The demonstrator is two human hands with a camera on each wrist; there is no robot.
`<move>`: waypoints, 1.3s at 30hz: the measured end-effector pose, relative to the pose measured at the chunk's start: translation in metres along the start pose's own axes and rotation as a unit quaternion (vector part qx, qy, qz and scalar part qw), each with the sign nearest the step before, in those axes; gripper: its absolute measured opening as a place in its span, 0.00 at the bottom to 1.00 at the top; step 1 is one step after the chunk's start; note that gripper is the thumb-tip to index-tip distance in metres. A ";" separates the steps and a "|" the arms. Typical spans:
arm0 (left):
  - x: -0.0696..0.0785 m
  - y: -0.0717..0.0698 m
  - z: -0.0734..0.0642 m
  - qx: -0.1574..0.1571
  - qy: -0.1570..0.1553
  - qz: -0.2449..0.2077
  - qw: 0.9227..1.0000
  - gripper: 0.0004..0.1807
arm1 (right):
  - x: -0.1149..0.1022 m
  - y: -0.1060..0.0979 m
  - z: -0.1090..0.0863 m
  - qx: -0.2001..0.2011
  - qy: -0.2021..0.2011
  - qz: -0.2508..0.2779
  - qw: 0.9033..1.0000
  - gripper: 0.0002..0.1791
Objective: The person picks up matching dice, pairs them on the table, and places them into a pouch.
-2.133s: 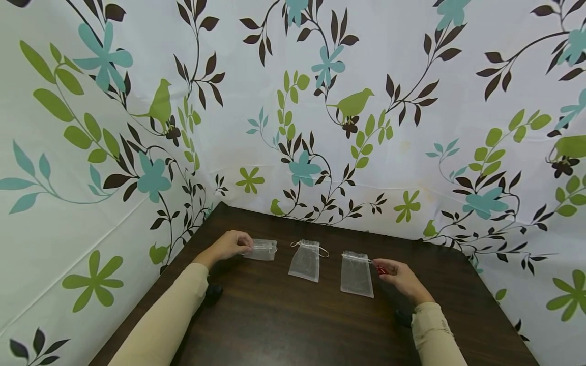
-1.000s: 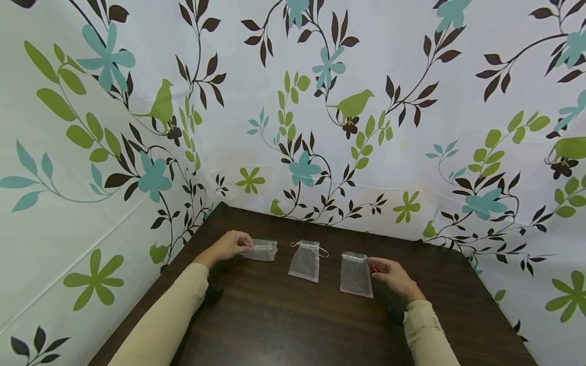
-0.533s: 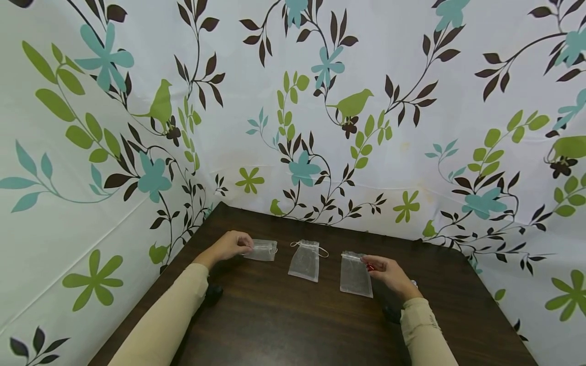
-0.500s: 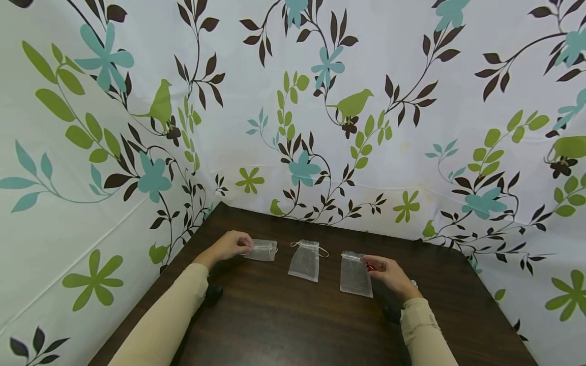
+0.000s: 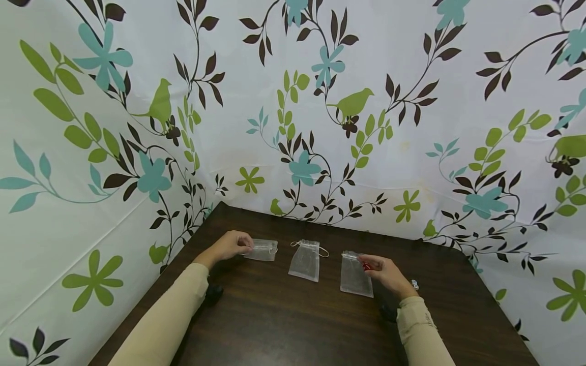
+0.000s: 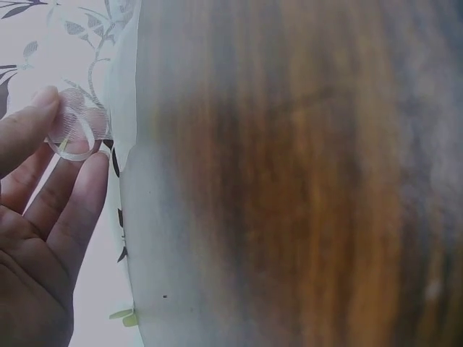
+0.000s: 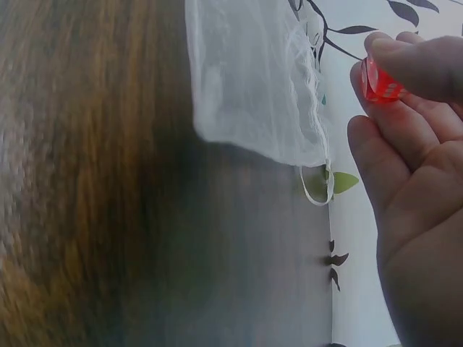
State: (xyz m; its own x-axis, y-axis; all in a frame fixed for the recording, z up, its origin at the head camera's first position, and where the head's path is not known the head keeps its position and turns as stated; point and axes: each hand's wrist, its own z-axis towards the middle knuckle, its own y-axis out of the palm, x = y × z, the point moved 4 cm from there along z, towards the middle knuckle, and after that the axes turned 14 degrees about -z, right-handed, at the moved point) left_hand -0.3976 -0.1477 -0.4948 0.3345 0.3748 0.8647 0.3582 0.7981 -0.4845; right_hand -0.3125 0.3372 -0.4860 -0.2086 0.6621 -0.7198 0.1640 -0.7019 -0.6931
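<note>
Three small sheer white drawstring bags lie on the dark wooden table. My left hand pinches the string end of the left bag; in the left wrist view the sheer cloth and a loop of its drawstring show between thumb and fingers. The middle bag lies flat with its string loops spread. A small shiny red piece with pale marks is pinched between the thumb and fingers of my right hand, over the upper right corner of the right bag. Its exact kind is unclear.
A small silvery, glinting object lies beside my right wrist. Dark wrist camera gear sits under each forearm. The table meets a white curtain printed with leaves, flowers and birds at its back and sides.
My right hand has moved left with the red piece, from beside the right bag to over its upper corner. The silvery object has come into view behind the wrist. My left hand stays put.
</note>
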 end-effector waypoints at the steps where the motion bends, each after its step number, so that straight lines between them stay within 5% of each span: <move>1: 0.000 0.000 0.000 0.000 0.000 -0.001 1.000 0.03 | 0.000 0.000 0.000 0.001 0.002 0.001 1.000 0.25; 39: 0.000 0.001 0.002 -0.016 0.040 -0.008 0.999 0.02 | -0.015 0.010 0.013 -0.017 -0.047 -0.029 0.998 0.23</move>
State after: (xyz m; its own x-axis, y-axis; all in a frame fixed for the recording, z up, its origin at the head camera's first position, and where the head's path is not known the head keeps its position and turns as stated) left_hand -0.3983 -0.1456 -0.4949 0.3964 0.3223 0.8596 0.3913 0.7877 -0.4758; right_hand -0.3204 0.3167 -0.4812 -0.3077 0.6732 -0.6724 0.1820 -0.6520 -0.7360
